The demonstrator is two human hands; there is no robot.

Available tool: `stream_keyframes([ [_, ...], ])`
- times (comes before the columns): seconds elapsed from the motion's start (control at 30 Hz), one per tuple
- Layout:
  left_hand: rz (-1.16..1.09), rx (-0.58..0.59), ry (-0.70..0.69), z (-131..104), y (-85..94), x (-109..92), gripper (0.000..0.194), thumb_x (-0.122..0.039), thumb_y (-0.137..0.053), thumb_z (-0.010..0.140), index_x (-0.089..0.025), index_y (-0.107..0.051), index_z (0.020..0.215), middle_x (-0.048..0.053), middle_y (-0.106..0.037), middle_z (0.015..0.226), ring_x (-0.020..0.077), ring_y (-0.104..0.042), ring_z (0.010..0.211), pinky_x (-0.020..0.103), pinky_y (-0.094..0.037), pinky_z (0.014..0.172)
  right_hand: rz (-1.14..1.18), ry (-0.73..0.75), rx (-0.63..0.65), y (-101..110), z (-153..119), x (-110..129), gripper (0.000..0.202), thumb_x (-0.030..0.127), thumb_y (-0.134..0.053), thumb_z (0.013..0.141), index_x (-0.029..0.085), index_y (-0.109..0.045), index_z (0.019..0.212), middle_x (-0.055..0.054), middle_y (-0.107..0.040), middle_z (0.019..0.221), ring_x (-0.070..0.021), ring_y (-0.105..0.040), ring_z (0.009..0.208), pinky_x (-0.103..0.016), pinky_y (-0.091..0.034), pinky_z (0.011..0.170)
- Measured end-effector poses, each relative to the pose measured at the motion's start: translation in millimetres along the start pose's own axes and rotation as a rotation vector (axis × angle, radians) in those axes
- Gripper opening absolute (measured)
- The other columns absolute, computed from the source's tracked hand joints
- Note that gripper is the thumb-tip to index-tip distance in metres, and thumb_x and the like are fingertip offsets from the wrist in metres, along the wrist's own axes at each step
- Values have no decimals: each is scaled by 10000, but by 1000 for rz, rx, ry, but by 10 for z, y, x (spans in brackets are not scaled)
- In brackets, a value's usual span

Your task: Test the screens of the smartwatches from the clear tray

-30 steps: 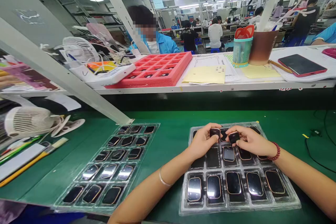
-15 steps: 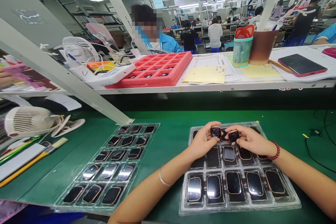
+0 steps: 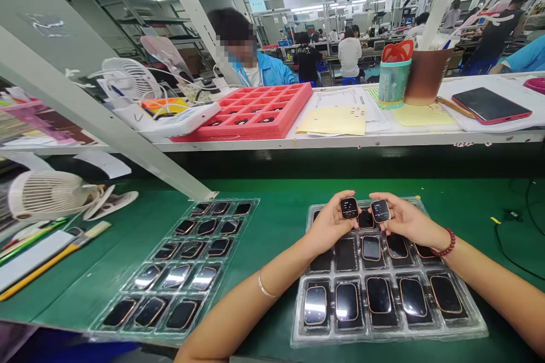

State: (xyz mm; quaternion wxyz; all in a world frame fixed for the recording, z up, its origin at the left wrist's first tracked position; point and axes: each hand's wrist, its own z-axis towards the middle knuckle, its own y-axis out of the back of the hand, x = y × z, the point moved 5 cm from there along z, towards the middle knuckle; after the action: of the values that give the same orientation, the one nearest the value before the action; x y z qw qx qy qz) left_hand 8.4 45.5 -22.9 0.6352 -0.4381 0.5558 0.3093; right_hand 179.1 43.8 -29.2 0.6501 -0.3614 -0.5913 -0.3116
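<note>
My left hand (image 3: 330, 224) grips a square smartwatch case (image 3: 349, 208), its dark screen lit with small marks and facing me. A similar watch case (image 3: 380, 211), also lit, is pinched in my right hand (image 3: 406, 221). The two cases are side by side, a small gap apart, over the far row of a clear plastic tray (image 3: 298, 336). That tray holds several more black-faced watch cases with gold rims, such as one in the near row (image 3: 378, 296). Two pockets at its middle left show only black bottoms.
A second clear tray (image 3: 164, 249) of watch cases lies to the left. Beyond it are a brush (image 3: 91, 235) and a white fan (image 3: 49, 195). A shelf (image 3: 264, 146) carries a red foam tray (image 3: 293, 119), cups and a phone (image 3: 489, 103). A co-worker in blue (image 3: 272, 71) sits behind it.
Both watch cases have been tilted so their lit screens face me more. The right one has risen slightly. The co-worker's head has leaned a little.
</note>
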Motion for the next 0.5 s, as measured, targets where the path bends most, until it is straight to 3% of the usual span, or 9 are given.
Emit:
stream_keyframes([
  [0.13, -55, 4, 50, 16, 24, -19, 590, -204, -731, 678, -182, -439, 1190, 58, -629, 930, 127, -636, 630, 169, -398, 481, 70, -74, -19, 27, -1, 21, 517, 267, -682, 796, 198, -462, 1258, -53, -618, 948, -123, -630, 657, -233, -546, 587],
  [0.27, -264, 34, 152, 50, 70, 12, 502, -448, -617, 790, -109, -497, 1141, 124, -672, 893, 176, -666, 635, 185, -435, 463, 329, -165, 61, 43, -3, 34, 445, 498, -466, 917, 129, -540, 1155, -147, -667, 1000, -153, -672, 671, -229, -560, 571],
  [0.4, -431, 112, 290, 83, 87, 76, 559, -563, -333, 898, -75, -566, 1039, 145, -687, 796, 174, -661, 588, 185, -422, 428, 477, -234, 83, 97, 5, 13, 493, 472, -258, 985, 107, -570, 1098, -146, -695, 919, -146, -678, 642, -216, -561, 564],
  [0.5, -445, 104, 308, 101, 105, 94, 581, -594, -324, 887, -87, -583, 1002, 130, -684, 750, 157, -644, 543, 177, -402, 412, 495, -255, 74, 114, 7, 11, 515, 507, -258, 974, 114, -566, 1098, -145, -693, 917, -144, -674, 645, -215, -561, 555],
])
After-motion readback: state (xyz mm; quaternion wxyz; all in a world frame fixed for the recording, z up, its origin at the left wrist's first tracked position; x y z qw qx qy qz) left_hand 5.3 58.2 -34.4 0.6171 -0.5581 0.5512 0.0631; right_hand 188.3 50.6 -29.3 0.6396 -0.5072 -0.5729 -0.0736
